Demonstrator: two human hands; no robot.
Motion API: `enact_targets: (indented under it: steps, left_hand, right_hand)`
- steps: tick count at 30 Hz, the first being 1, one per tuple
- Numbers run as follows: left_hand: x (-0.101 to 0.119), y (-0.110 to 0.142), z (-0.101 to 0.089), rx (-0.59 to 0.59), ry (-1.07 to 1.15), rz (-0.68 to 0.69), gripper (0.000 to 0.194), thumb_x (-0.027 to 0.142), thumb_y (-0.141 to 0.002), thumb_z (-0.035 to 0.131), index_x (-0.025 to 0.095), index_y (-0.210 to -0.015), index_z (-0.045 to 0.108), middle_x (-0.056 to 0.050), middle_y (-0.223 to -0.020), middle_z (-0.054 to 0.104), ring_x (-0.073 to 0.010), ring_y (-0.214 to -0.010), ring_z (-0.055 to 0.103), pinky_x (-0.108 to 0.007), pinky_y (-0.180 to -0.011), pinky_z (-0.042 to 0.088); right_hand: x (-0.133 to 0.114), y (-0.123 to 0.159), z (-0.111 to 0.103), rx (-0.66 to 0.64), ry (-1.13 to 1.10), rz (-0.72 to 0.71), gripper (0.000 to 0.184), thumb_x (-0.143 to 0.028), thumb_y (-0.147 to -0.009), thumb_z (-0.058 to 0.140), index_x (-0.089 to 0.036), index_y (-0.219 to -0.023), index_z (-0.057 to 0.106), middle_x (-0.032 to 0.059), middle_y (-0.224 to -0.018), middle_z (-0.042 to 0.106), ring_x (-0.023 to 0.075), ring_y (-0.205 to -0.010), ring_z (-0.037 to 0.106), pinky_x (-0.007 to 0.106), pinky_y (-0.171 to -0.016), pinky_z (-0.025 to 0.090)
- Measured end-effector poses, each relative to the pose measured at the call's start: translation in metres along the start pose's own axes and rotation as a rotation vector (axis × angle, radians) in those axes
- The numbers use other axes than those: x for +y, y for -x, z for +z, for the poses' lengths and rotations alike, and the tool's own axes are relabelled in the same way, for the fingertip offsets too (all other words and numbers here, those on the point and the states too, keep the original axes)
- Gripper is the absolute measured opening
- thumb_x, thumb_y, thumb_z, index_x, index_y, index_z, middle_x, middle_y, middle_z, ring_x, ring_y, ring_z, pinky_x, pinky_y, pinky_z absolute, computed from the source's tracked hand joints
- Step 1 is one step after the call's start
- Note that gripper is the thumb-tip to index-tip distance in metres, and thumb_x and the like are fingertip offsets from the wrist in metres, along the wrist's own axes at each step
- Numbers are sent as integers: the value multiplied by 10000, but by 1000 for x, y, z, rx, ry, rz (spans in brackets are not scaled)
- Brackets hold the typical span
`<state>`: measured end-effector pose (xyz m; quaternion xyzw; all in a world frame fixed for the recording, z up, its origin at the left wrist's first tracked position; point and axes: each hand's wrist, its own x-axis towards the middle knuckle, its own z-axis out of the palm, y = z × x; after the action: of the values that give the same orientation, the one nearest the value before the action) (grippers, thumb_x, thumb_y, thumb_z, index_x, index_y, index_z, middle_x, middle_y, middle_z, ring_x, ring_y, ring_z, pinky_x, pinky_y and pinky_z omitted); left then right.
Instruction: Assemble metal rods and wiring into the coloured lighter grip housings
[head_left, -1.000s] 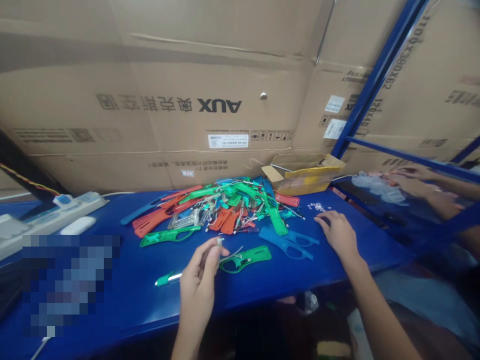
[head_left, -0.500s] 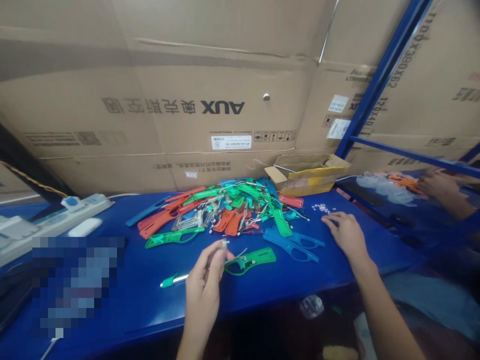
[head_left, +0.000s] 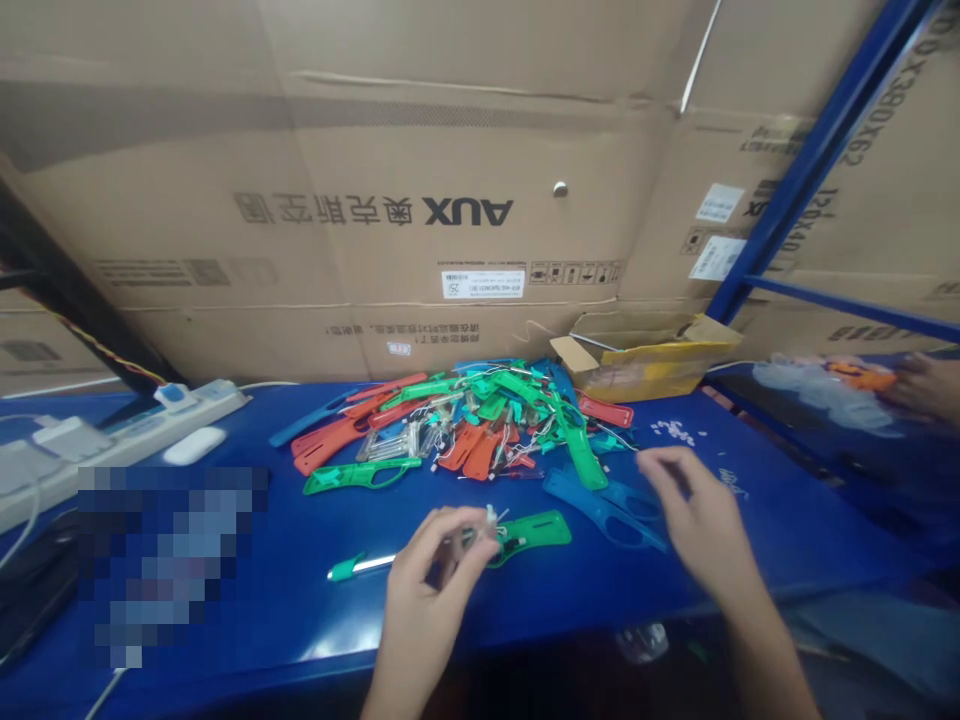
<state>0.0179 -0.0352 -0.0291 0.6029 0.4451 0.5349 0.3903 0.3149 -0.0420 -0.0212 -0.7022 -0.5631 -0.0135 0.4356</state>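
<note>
My left hand pinches a small clear lighter fuel tank with a white tip, held upright above the table. Just beyond it lies a green lighter casing half with dark and white parts in it. A metal tube with a green end lies left of that hand. My right hand has thumb and fingertips pressed together over the blue casing halves; whatever they hold is too small to make out. Past it, tiny white pieces are scattered on the table.
A heap of red, green and blue casings, clear tanks and wired parts fills the table's back. Behind it stands an open carton. Power strips run along the left. Another person's hand is at far right, beyond a blue frame.
My right hand has come away from the tiny white pieces toward me and the left, its fingers now pinched. My left hand still holds the tank. The view has shifted slightly left.
</note>
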Motion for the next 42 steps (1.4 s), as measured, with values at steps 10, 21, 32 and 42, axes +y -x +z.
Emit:
enact_targets:
  steps: [10, 21, 32, 42]
  left_hand:
    - [4, -2, -3, -169, -54, 243, 60, 230, -910, 718, 245, -946, 764, -60, -895, 737, -235, -910, 631, -346, -849, 513]
    - [0, -1, 2, -70, 33, 134, 106, 133, -900, 682, 220, -840, 668, -15, -907, 719, -161, -838, 699, -237, -756, 547]
    - [0, 0, 3, -51, -61, 227, 128, 123, -909, 679, 228, -843, 713, -4, -854, 764, -167, -803, 724, -268, -763, 553]
    - [-5, 1, 3, -97, -18, 238, 135, 100, -906, 691, 215, -838, 709, -21, -852, 766, -170, -793, 710, -275, -736, 570]
  right_hand:
    - [-98, 55, 54, -164, -873, 185, 154, -380, -884, 733, -247, -943, 785, 39, -840, 723, 154, -643, 644, 251, -572, 552]
    - [-94, 67, 58, -336, -936, 118, 54, -263, -890, 747, -267, -857, 790, 31, -878, 724, 173, -822, 690, 242, -726, 570]
    - [-95, 76, 62, -365, -959, 181, 144, -287, -896, 745, -250, -1035, 732, 22, -869, 750, 174, -829, 724, 271, -804, 589]
    - [-92, 76, 59, -397, -1062, 69, 102, -180, -928, 693, -260, -876, 656, -5, -875, 720, 160, -863, 695, 281, -804, 559]
